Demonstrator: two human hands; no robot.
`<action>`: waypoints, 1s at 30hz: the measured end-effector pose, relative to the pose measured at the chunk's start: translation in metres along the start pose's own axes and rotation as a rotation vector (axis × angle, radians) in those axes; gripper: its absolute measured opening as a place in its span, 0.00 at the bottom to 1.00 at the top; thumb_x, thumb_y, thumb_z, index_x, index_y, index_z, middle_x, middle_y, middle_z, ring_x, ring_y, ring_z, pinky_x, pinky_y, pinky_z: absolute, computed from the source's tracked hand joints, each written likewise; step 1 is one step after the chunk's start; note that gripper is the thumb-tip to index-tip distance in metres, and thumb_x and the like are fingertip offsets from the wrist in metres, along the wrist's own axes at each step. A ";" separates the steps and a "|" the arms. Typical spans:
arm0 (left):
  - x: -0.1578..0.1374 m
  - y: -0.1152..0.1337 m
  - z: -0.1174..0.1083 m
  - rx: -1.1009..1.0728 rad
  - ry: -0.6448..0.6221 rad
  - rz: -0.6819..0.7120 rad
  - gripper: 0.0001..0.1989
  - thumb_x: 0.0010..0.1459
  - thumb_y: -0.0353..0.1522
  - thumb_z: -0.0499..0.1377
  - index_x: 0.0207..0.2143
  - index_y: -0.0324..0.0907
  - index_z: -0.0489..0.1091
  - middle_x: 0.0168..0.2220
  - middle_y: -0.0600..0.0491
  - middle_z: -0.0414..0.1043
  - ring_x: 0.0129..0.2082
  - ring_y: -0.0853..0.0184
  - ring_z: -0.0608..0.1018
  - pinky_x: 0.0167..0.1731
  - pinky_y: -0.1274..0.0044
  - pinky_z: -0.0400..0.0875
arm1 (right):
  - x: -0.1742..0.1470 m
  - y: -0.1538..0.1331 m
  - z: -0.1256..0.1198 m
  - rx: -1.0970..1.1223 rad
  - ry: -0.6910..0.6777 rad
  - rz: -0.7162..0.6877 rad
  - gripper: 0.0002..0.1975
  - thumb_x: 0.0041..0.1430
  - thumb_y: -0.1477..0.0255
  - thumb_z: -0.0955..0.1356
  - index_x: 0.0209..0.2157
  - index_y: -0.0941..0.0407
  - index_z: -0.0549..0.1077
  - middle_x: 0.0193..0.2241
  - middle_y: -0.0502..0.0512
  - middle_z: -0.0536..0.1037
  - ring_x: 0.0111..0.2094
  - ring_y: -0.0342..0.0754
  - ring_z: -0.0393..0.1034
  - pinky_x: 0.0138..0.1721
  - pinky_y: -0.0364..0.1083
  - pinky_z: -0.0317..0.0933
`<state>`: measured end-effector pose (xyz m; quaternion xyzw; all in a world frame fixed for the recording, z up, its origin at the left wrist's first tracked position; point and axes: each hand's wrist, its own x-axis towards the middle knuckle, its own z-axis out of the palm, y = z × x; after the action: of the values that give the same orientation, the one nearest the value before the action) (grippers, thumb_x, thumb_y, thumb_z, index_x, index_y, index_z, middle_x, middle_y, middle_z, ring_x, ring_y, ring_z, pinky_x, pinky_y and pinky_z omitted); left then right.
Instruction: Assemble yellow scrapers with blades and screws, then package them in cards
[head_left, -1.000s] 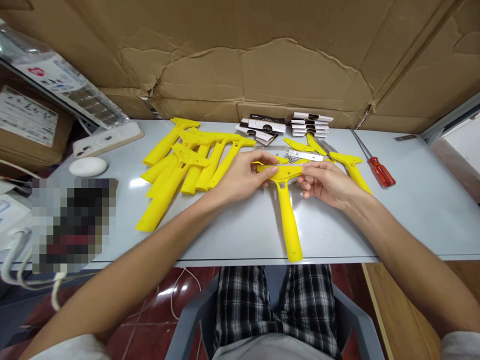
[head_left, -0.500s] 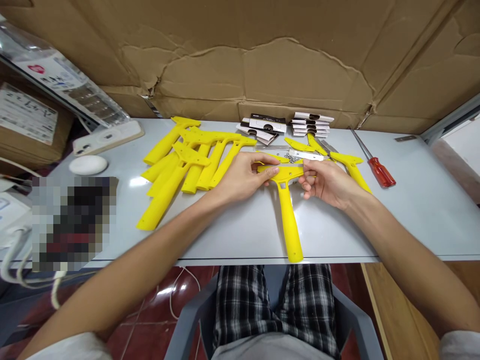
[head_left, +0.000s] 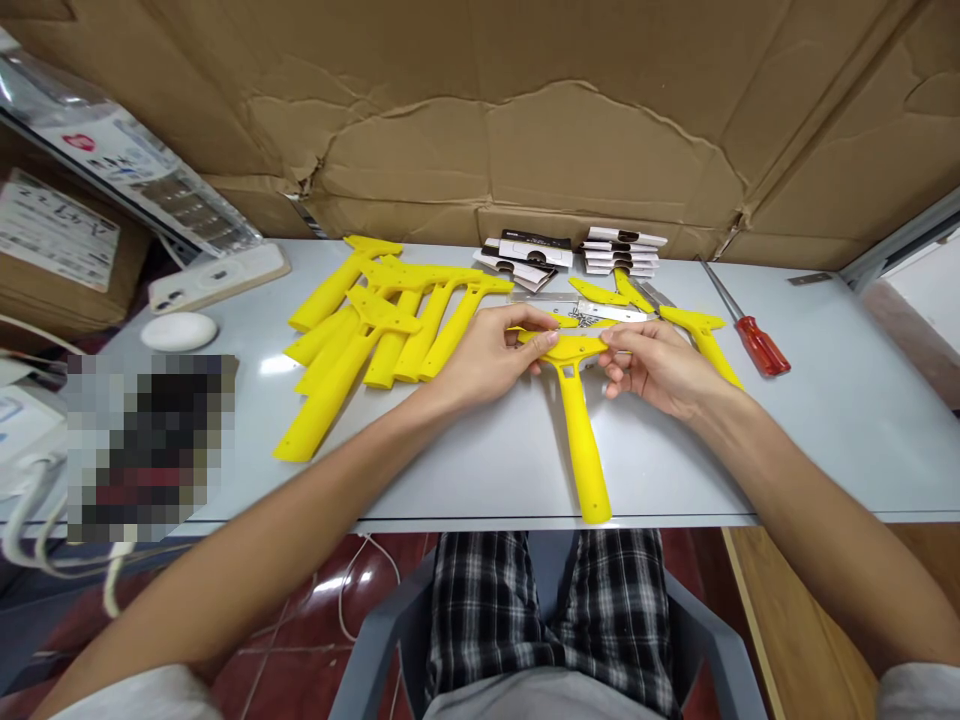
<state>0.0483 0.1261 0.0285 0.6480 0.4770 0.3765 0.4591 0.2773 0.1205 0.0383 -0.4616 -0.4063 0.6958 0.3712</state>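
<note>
Between my hands is a yellow plastic scraper handle (head_left: pixel 581 430), T-shaped, its grip pointing toward me near the table's front edge. My left hand (head_left: pixel 499 355) pinches the left end of its wide head, thumb on top. At the right end, my right hand (head_left: pixel 652 365) grips the head between thumb and fingertips. Just beyond lie small screws (head_left: pixel 583 318), flat metal blades (head_left: pixel 611 312) and loose yellow head pieces (head_left: pixel 598 290). Another yellow handle (head_left: pixel 705 335) rests behind my right hand. My fingers partly cover the head's ends.
Several yellow handles (head_left: pixel 337 375) are piled on the left of the table (head_left: pixel 847 430). Small white-and-black boxes (head_left: pixel 622 250) stand at the back. A red-handled screwdriver (head_left: pixel 761 345) lies right. On the left are a white power strip (head_left: pixel 221 275) and a white oval object (head_left: pixel 180 331).
The handle's grip end has swung slightly to the right. Both hands keep their hold on the head, almost unmoved.
</note>
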 end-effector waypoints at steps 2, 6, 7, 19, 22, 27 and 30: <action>0.000 0.001 0.000 0.011 0.006 0.001 0.10 0.64 0.35 0.66 0.44 0.39 0.78 0.46 0.46 0.82 0.26 0.72 0.79 0.30 0.77 0.75 | 0.000 0.001 -0.001 -0.003 -0.007 -0.009 0.09 0.60 0.71 0.75 0.36 0.63 0.77 0.26 0.54 0.75 0.22 0.39 0.66 0.23 0.44 0.72; -0.001 0.002 0.001 0.044 0.027 0.002 0.10 0.63 0.36 0.66 0.43 0.39 0.79 0.45 0.47 0.83 0.25 0.72 0.78 0.30 0.76 0.75 | 0.001 0.001 -0.001 -0.005 -0.002 -0.004 0.12 0.60 0.68 0.76 0.37 0.62 0.76 0.27 0.54 0.75 0.23 0.39 0.66 0.23 0.44 0.73; -0.001 0.003 0.001 0.048 0.027 0.001 0.11 0.62 0.36 0.67 0.43 0.39 0.79 0.44 0.47 0.83 0.25 0.72 0.78 0.30 0.76 0.75 | 0.001 0.001 -0.001 -0.005 0.002 0.000 0.12 0.60 0.68 0.77 0.37 0.62 0.76 0.26 0.54 0.75 0.23 0.40 0.66 0.23 0.44 0.73; -0.002 0.005 0.002 0.014 0.032 0.013 0.11 0.60 0.36 0.69 0.42 0.38 0.79 0.45 0.46 0.82 0.29 0.69 0.80 0.29 0.76 0.77 | 0.002 0.005 -0.004 -0.049 -0.038 -0.033 0.16 0.50 0.67 0.81 0.33 0.62 0.77 0.26 0.52 0.74 0.23 0.38 0.66 0.24 0.44 0.74; -0.002 0.008 0.004 -0.060 0.064 -0.049 0.10 0.62 0.34 0.68 0.43 0.39 0.77 0.45 0.46 0.82 0.28 0.71 0.80 0.29 0.77 0.78 | 0.001 0.004 -0.003 -0.041 -0.009 -0.050 0.16 0.49 0.67 0.82 0.31 0.62 0.76 0.25 0.52 0.74 0.22 0.38 0.65 0.24 0.44 0.74; -0.002 0.012 0.004 -0.282 -0.030 -0.252 0.11 0.64 0.36 0.67 0.43 0.37 0.75 0.31 0.48 0.80 0.21 0.70 0.78 0.22 0.78 0.74 | -0.001 -0.001 -0.001 -0.008 0.052 -0.074 0.17 0.46 0.68 0.83 0.27 0.61 0.75 0.23 0.50 0.71 0.21 0.38 0.64 0.24 0.44 0.74; -0.002 0.014 0.003 -0.327 -0.058 -0.263 0.13 0.60 0.36 0.71 0.40 0.36 0.76 0.31 0.48 0.81 0.21 0.71 0.77 0.21 0.78 0.73 | -0.002 -0.002 -0.001 -0.006 0.048 -0.080 0.18 0.45 0.68 0.83 0.27 0.61 0.75 0.23 0.49 0.70 0.21 0.38 0.64 0.24 0.44 0.74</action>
<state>0.0544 0.1214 0.0406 0.5075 0.4768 0.3669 0.6168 0.2789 0.1198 0.0402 -0.4627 -0.4173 0.6680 0.4068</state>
